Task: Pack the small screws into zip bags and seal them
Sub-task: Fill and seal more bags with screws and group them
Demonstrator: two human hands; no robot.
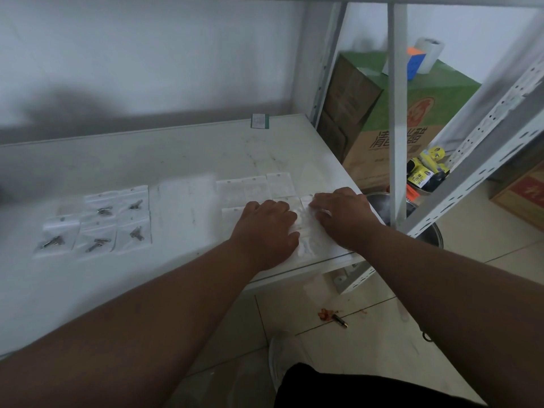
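Left hand (265, 228) and right hand (343, 216) press flat on empty zip bags (306, 231), fingers relaxed (holding nothing); filled zip bags (97, 225) lie left on table (206, 148).

"清" on cardboard box (391, 154) (rest blurred)

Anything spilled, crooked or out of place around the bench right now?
Yes, on the floor: a reddish-brown spill below the table's front edge, with a dark pen-like object beside it. The filled bags lie in tidy rows.

Bare forearms, no sleeves, black garment (338, 387), white shoe (278, 360)
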